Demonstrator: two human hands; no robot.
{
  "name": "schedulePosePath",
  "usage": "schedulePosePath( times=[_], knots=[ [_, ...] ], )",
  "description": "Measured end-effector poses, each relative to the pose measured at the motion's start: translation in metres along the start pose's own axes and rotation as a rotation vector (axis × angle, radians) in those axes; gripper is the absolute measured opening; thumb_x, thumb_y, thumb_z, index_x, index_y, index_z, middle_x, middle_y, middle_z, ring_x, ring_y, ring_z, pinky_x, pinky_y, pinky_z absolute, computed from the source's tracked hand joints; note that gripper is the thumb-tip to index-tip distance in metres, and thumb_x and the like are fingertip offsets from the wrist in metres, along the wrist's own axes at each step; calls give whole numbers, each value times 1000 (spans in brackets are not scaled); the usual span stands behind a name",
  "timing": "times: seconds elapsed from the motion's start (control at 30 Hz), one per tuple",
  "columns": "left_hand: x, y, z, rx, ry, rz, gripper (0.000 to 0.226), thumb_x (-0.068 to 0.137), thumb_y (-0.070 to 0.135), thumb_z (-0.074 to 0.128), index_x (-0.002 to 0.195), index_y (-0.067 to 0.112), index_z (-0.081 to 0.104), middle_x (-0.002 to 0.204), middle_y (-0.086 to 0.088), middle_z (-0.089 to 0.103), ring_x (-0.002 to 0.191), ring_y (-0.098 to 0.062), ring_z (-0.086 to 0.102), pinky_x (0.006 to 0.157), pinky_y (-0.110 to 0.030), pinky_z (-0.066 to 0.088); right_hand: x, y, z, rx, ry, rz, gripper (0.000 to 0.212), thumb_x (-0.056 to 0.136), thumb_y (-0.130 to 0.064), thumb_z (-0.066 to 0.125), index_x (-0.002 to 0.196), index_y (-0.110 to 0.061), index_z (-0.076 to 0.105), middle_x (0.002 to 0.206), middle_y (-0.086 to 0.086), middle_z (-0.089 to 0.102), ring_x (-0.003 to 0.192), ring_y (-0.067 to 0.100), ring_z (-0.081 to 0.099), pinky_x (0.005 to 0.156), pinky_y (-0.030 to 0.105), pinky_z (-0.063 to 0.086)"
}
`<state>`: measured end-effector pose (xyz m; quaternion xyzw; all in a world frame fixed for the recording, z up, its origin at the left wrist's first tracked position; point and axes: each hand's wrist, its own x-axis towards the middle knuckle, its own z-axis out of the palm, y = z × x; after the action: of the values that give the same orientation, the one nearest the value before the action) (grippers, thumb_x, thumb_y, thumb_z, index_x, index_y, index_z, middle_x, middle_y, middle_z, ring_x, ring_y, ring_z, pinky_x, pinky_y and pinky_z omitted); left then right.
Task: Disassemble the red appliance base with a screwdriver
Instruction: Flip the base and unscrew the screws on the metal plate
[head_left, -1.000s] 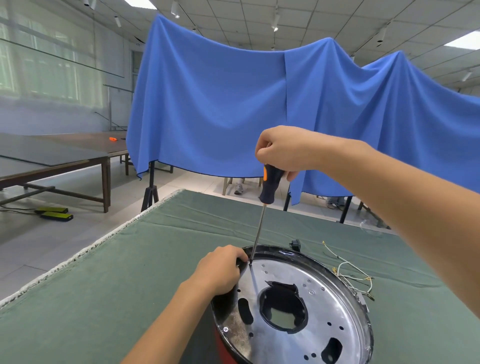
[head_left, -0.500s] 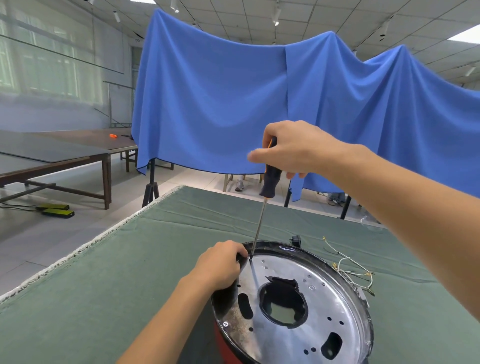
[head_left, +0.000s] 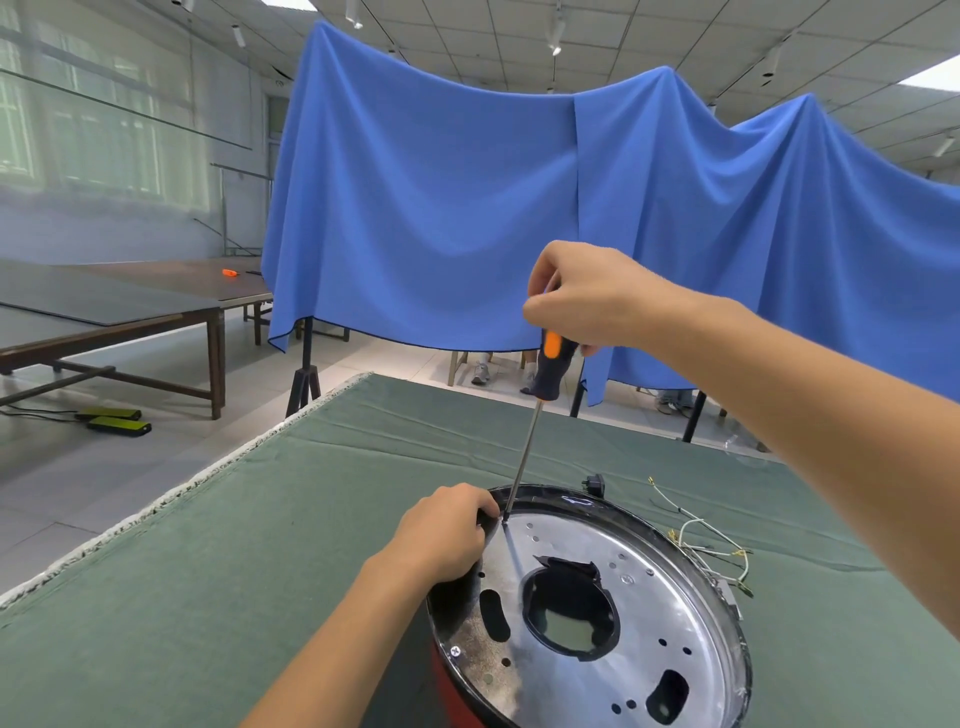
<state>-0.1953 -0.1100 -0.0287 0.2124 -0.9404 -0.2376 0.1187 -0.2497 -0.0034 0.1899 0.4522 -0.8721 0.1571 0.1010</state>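
Note:
The red appliance base (head_left: 448, 675) lies on the green cloth at the bottom centre. Its shiny metal bottom plate (head_left: 644, 613), ringed in black, faces up with a large centre hole and several smaller ones. My left hand (head_left: 441, 535) grips the base's near-left rim. My right hand (head_left: 582, 299) wraps the top of a screwdriver (head_left: 551, 371) with a black and orange handle. The shaft stands almost upright, and its tip rests on the plate's far-left edge, right beside my left fingers. A screw (head_left: 456, 650) shows on the plate's near-left edge.
Loose white and yellow wires (head_left: 701, 545) trail from the base's right side across the green table cloth (head_left: 260, 545). The table's left edge (head_left: 171, 499) drops to the floor. Blue drapes (head_left: 467, 208) hang behind, and wooden tables (head_left: 130, 312) stand at left.
My right hand has shifted its hold on the screwdriver handle, fingers spreading and closing again. The tip stays at the same spot and my left hand has not moved.

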Motion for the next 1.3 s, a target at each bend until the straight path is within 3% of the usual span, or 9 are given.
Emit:
schedulePosePath(
  times=[0.17, 0.27, 0.33, 0.5, 0.7, 0.9, 1.03, 1.23, 1.3],
  knots=[
    [0, -1, 0, 1, 0, -7, 40, 91, 13, 43, 123, 31, 58, 130, 2, 58, 118, -24, 52, 96, -39, 44, -2, 0, 0, -83, 19, 40, 33, 88, -46, 51, 93, -14, 58, 80, 3, 69, 72, 24, 70, 70, 38, 58],
    [0, 0, 1, 1, 4, -7, 39, 92, 14, 43, 123, 31, 58, 129, 3, 58, 118, -24, 52, 96, -38, 45, 2, -1, -1, -46, 1, 50, 24, 92, -23, 45, 104, -7, 58, 86, 12, 70, 58, 28, 66, 65, 35, 57],
    [-1, 0, 1, 4, 7, -8, 39, 92, 14, 43, 123, 31, 58, 129, 3, 58, 117, -23, 52, 95, -38, 45, 1, -2, -5, 14, -66, 58, 21, 85, -16, 49, 104, -10, 56, 95, 12, 68, 67, 27, 64, 69, 35, 58],
    [-1, 0, 0, 5, 8, -5, 39, 92, 14, 43, 124, 30, 57, 130, 3, 57, 118, -23, 52, 96, -38, 44, -4, 1, 2, -35, 20, 18, 27, 84, -48, 56, 90, -22, 51, 79, -2, 67, 70, 19, 66, 67, 36, 56],
    [-1, 1, 1, 30, 4, 0, 38, 92, 15, 43, 125, 31, 56, 130, 3, 58, 117, -24, 53, 95, -38, 45, -1, -3, 1, 20, 43, 14, 20, 85, -20, 48, 95, -10, 61, 86, 9, 69, 61, 24, 59, 66, 35, 55],
    [-2, 2, 0, 39, 3, 6, 38, 93, 16, 43, 125, 31, 56, 129, 3, 57, 116, -23, 53, 93, -37, 46, -3, -2, 8, -83, 118, 18, 37, 88, -50, 51, 91, -14, 59, 79, 1, 69, 68, 21, 64, 68, 33, 50],
    [-1, 1, 0, 55, 9, 11, 38, 92, 17, 43, 125, 31, 56, 130, 3, 57, 117, -23, 52, 93, -35, 45, -2, -2, 7, -84, 125, 27, 23, 88, -25, 46, 99, -10, 60, 87, 5, 69, 72, 26, 62, 70, 33, 50],
    [-1, 2, 0, 129, -30, 30, 36, 95, 24, 40, 129, 33, 50, 122, -3, 46, 110, -28, 52, 87, -37, 42, -7, 0, 4, -109, 106, 58, 36, 87, -51, 52, 90, -16, 56, 78, 0, 66, 72, 19, 62, 60, 30, 42],
    [-2, 3, 0, 148, -32, 41, 36, 96, 24, 40, 130, 32, 50, 124, -3, 44, 112, -27, 50, 89, -37, 43, -7, 2, 4, -115, 118, 52, 29, 91, -39, 49, 94, -11, 57, 79, 5, 70, 68, 24, 67, 62, 32, 49]
  ],
)
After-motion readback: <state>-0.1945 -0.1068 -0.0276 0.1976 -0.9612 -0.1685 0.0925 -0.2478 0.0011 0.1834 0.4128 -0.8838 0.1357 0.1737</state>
